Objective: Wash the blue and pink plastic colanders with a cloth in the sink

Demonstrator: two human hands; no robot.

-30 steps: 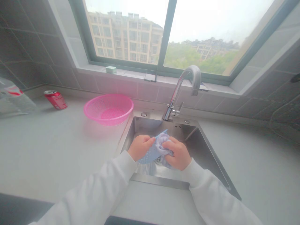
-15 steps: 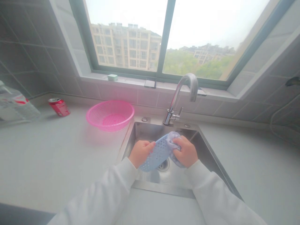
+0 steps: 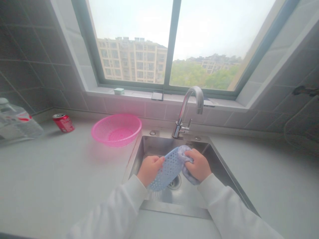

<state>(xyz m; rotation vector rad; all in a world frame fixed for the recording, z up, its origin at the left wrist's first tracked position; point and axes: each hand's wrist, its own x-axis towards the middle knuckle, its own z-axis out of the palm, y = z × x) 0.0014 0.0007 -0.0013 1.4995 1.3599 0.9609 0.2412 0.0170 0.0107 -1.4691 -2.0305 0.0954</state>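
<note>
Over the steel sink (image 3: pixel 136 163) I hold a light blue plastic basket (image 3: pixel 167 172) with small holes, tilted on its side. My left hand (image 3: pixel 151 169) is closed on its left rim, the thumb lying along the top edge. A pale lavender cloth (image 3: pixel 184 153) is bunched in my right hand (image 3: pixel 198 164), which presses it around the basket's upper right rim. Part of the cloth hangs below that hand. Behind the basket, the drain (image 3: pixel 175 182) shows in part.
A chrome faucet (image 3: pixel 178 127) rises behind the sink. On the left counter stand a pink basket (image 3: pixel 117 141), a red can (image 3: pixel 64 123) and a large clear bottle (image 3: pixel 21 122). The window sill holds a small green box (image 3: pixel 119 91) and a flat dark-edged item (image 3: pixel 157 96).
The view has tilted up a little, so everything sits lower in the picture. Both hands keep their grips; the basket's holed face shows slightly more.
</note>
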